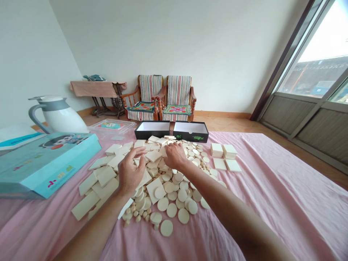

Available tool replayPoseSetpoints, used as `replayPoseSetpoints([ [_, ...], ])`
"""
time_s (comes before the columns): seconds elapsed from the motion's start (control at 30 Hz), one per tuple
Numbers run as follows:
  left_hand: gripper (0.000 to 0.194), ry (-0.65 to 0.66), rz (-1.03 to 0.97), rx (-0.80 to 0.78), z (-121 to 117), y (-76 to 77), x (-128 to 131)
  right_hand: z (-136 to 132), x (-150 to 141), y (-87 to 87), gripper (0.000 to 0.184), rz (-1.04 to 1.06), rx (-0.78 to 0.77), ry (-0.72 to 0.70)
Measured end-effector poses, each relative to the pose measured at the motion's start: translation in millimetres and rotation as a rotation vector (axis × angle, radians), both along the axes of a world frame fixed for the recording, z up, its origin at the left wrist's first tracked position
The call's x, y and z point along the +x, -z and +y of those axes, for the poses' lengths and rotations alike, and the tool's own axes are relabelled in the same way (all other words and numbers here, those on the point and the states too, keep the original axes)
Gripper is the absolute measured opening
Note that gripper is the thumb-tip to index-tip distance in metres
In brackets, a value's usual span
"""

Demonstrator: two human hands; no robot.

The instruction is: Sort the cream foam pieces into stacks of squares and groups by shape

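Observation:
A heap of cream wooden pieces (152, 174) covers the pink cloth: square tiles, long rectangular bars, round discs and small beads. My left hand (131, 170) is raised over the heap with its fingers curled around a small cream piece. My right hand (175, 154) reaches into the far part of the heap, fingers bent down onto the square tiles (153, 156). Round discs (174, 203) lie nearest me. Neat stacks of square tiles (225, 152) stand to the right of the heap.
Two open black boxes (171, 131) sit behind the heap. At the left lie a blue gift box (46, 159), a white thermos jug (58, 114) and a clear plastic tray (112, 126). Two striped wooden chairs (163, 98) and a side table stand by the far wall.

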State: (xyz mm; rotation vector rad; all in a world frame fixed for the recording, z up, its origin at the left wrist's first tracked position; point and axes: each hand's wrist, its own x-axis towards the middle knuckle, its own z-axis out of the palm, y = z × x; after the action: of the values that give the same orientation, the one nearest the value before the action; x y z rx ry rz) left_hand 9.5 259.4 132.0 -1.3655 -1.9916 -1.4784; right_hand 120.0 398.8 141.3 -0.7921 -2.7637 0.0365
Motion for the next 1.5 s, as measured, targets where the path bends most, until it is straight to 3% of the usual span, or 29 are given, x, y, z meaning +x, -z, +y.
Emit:
replayPoseSetpoints([
  [0.1,0.021,0.000,0.003,-0.008,0,0.4,1,-2,28,-3.5,0.028,0.134,0.024,0.047],
  [0.2,0.021,0.006,-0.001,-0.013,0,1.1,2,5,75,-0.1,0.032,0.332,0.021,0.160],
  [0.37,0.021,0.015,-0.004,-0.016,2,2.8,4,33,160,23.2,0.027,0.398,-0.022,0.408],
  [0.47,0.021,0.015,0.007,-0.023,3,4.1,4,47,186,39.8,0.027,0.369,-0.030,0.507],
  [0.67,0.021,0.022,0.034,-0.028,3,6.1,3,52,186,54.3,0.033,0.291,0.054,0.540],
  [0.8,0.021,0.018,0.032,-0.037,2,6.1,3,44,183,51.0,0.042,0.191,0.108,0.554],
  [0.97,0.022,0.012,0.028,-0.047,3,6.3,3,38,182,47.6,0.038,0.052,0.186,0.609],
  [1.17,0.021,0.033,0.050,-0.062,3,9.1,0,40,184,45.8,0.036,0.131,0.202,0.592],
  [1.37,0.040,0.036,0.315,-0.306,11,18.5,-7,42,194,35.9,0.026,0.362,0.204,0.617],
  [1.5,0.051,-0.016,0.356,-0.480,16,26.8,-7,39,195,38.6,0.020,0.405,0.128,0.560],
])
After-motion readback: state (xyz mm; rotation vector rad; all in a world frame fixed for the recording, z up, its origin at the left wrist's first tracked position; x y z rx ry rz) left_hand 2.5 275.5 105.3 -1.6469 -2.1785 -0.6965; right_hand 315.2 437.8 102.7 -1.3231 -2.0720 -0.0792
